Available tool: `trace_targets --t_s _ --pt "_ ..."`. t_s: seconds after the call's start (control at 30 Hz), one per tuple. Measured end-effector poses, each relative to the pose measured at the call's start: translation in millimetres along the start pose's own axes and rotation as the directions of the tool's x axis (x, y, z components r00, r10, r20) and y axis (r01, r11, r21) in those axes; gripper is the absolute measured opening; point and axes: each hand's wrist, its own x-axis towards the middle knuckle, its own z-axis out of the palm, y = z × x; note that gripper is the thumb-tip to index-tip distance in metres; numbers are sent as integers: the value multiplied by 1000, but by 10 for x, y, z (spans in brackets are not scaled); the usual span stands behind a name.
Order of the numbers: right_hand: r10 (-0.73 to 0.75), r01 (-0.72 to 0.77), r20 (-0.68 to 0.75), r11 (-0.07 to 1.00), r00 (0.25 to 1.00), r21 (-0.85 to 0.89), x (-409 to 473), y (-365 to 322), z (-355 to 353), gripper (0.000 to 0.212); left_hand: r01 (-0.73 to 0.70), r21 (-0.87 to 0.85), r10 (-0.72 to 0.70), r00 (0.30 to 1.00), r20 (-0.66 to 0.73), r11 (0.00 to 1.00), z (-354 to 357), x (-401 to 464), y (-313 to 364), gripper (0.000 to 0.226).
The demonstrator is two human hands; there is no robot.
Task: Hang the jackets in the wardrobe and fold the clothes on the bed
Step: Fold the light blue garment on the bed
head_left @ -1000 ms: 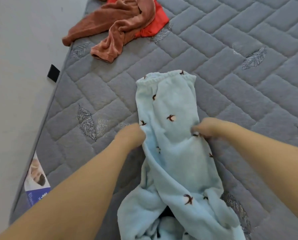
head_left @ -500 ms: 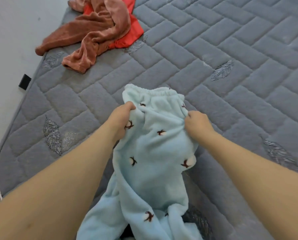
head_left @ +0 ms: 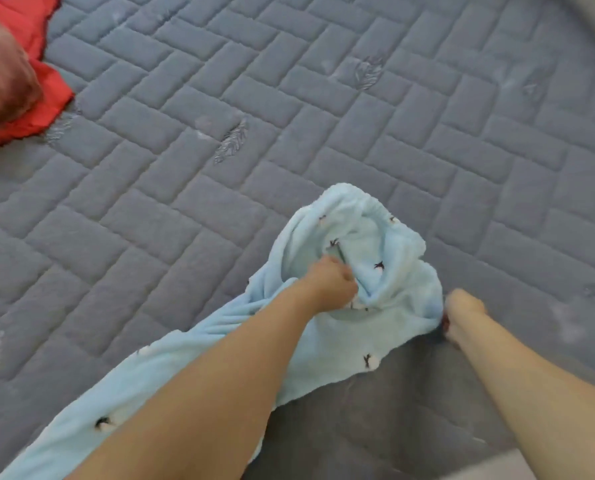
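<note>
At ten o'clock, on the far-left edge of the grey quilted mattress (head_left: 323, 109), we note a brownish-pink garment (head_left: 2, 74) lying crumpled on top of a red garment (head_left: 43, 88); both are unfolded and partly out of frame.

Moving toward the centre, the light blue fleece garment (head_left: 327, 341) runs from seven o'clock up to about five o'clock, bunched and twisted, its gathered band at the far end. It rests on the mattress and is not yet flat.

The left hand (head_left: 330, 285) is closed in a fist around a fold of the blue fleece near that band. At four o'clock the right hand (head_left: 462, 313) grips the garment's right edge, fingers curled; we cannot tell exactly how they sit, as the picture is blurred there.

Our assessment: folding of this piece is at an early stage, no fold is complete, and two garments remain. No wardrobe or jackets are in view, so we cannot judge that part.
</note>
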Motion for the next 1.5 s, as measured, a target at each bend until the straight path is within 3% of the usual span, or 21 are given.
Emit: trace_targets --t_s 0.1,0.13,0.2,0.27,0.33,0.43,0.5,0.57,0.63,0.67,0.7,0.77,0.87,0.97,1.03,1.07,1.13,1.27,1.33,1.43,1.5 --pt "-59 57 -75 998 995 -34 212 30 -76 69 205 -8 -193 905 -378 979 -139 257 -139 53" --pt "-154 146 -31 972 988 -185 241 1 -62 77 301 -18 -278 854 -440 953 -211 361 -220 68" --pt "-314 366 188 804 931 -469 287 -85 45 77 470 -45 -441 786 -433 881 -312 581 -333 91" --pt "-371 565 427 526 825 -636 330 -109 206 64 512 -46 -491 790 -368 858 -326 794 -382 80" --pt "-359 650 542 413 760 -637 373 -96 302 53 433 -105 -441 824 -356 895 -309 953 -332 47" --pt "-295 640 629 631 720 -437 450 -253 170 48 325 -269 -417 784 -459 907 -491 1077 -50 29" --pt "-353 660 604 627 715 -414 566 -534 -114 34 371 -193 -410 699 -586 908 -857 1163 260 32" --pt "-460 748 590 370 663 -551 756 -944 -545 28 416 26 -253 601 -758 909 -1298 1300 681 32" --pt "-572 744 583 73 577 -664 1000 -1394 -1008 31 356 254 15 556 -831 899 -1647 1507 1239 28" --pt "-636 719 555 1 537 -695 1070 -1478 -1091 36 307 307 97 546 -832 901 -1762 1535 1329 26" --pt "-718 622 459 -48 523 -782 1336 -1847 -1550 43 196 381 226 539 -811 903 -1819 1916 1955 26" --pt "-763 402 328 -98 558 -911 1486 -2139 -1772 56 160 393 240 572 -784 905 -1770 2154 2380 29" --pt "-783 161 70 38 618 -986 1857 -2418 -1974 77 105 358 205 658 -725 928 -1339 2803 3064 54" --pt "-705 336 102 202 702 -920 2159 -2253 -1584 82 76 458 210 814 -542 886 -553 3293 2990 54" --pt "-651 471 200 273 733 -839 2277 -1940 -1148 78 192 427 2 910 -414 883 -78 3424 2525 60" --pt "-625 493 220 305 749 -815 2334 -1747 -938 77 235 428 -43 911 -411 873 135 3434 2251 62" --pt "-648 488 169 350 743 -800 2454 -1453 -655 76 202 484 106 837 -536 851 388 3396 1851 60" --pt "-804 527 24 367 594 -766 2735 -1262 -490 80 132 426 248 647 -721 895 394 3667 1758 42" --pt "-833 544 -1 362 553 -757 2805 -1235 -470 80 143 460 278 631 -725 876 354 3705 1847 27" --pt "-825 540 -4 374 565 -754 2776 -1238 -441 77 49 606 428 663 -615 794 -120 3798 1974 23" --pt "-822 543 -3 378 569 -750 2782 -1238 -447 77 35 636 492 602 -629 771 -639 4007 2001 23"
